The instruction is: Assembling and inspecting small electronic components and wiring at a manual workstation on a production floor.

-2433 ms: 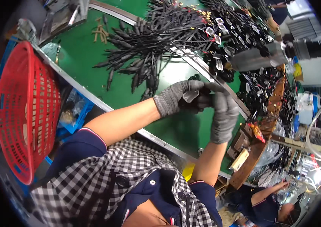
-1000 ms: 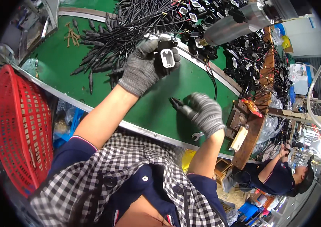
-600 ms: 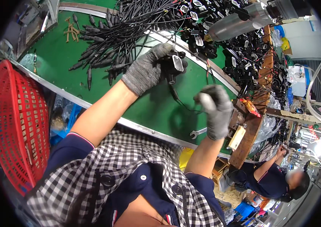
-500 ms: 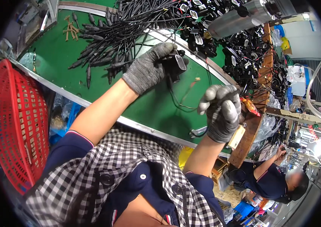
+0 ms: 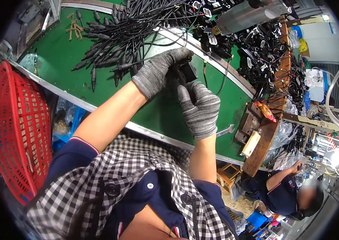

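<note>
Over the green tabletop (image 5: 153, 114), my left hand (image 5: 157, 72), in a grey knit glove, is closed round a small black plastic housing (image 5: 188, 72). Just below the housing is my right hand (image 5: 200, 108), gloved the same way, its fingers curled in. Its thumb and fingertips meet the housing's lower side; whatever they pinch is hidden. Past the housing, thin red and dark wires (image 5: 221, 86) loop over the table. A heap of black cables (image 5: 113, 44) with moulded plug ends lies left of and beyond my left hand.
Many black housings (image 5: 261, 60) with wires pile up at right, under a grey metal cylinder (image 5: 253, 16). A wrench (image 5: 226, 131) lies beside a brown metal block (image 5: 248, 123) near the right edge. A red basket (image 5: 19, 132) stands at left. Another person (image 5: 285, 188) works at lower right.
My right hand has moved left from the table's right side to the housing, uncovering the wrench and the metal block. My left hand has turned the housing while keeping its grip.
</note>
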Tool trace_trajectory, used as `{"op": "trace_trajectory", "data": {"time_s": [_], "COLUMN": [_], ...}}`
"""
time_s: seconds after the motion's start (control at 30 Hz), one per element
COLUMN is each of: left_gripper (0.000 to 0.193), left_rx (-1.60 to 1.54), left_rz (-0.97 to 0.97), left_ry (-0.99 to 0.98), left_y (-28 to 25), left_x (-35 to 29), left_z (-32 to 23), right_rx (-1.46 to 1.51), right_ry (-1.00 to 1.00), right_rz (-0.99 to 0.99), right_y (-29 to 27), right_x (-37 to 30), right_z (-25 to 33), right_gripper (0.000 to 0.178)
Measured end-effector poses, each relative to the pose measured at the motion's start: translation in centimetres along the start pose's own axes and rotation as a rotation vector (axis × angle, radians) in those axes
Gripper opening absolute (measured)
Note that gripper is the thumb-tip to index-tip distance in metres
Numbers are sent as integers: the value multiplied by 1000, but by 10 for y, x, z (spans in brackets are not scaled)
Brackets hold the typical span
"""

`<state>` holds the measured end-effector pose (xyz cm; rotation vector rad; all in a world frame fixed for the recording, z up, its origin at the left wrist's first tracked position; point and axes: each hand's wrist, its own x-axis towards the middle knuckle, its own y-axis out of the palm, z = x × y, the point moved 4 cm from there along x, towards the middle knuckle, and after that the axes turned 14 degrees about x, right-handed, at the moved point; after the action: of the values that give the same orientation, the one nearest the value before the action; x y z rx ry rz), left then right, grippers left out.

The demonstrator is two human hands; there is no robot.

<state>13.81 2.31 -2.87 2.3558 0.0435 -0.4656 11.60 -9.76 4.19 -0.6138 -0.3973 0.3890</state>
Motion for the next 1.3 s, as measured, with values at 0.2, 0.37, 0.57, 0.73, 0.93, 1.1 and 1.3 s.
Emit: {"op": "trace_trajectory", "data": {"time_s": [0.2,0.37,0.57,0.73,0.93,1.1,1.3], "left_gripper": [31,26,33,35,29,25,27], "left_rx": [47,184,724,1209,1772,1656,1454], "left_rz": [-39,-74,-122,-139,-12,42,78], "left_ry": [40,146,522,706,610,1142,733], "left_y": [-1,0,5,14,20,12,11], "left_x": [-5,-5,-6,-20,-23,-21,-16], "left_z": [-7,-7,-23,-28,-13,-2,-5], "right_rx": [-177,-202,-84,51,-307,330,388], "right_ry": [-46,-85,-95,-56,-65,326,285], "right_rz": [26,1,-62,-24,41,28,40], "right_y": [-2,2,1,-12,-8,-18,-17], "right_x": [0,5,4,-2,-3,-9,-15], "right_z": [5,8,-9,-13,-13,-31,-42], "right_gripper": [18,18,12,12,19,25,26]}}
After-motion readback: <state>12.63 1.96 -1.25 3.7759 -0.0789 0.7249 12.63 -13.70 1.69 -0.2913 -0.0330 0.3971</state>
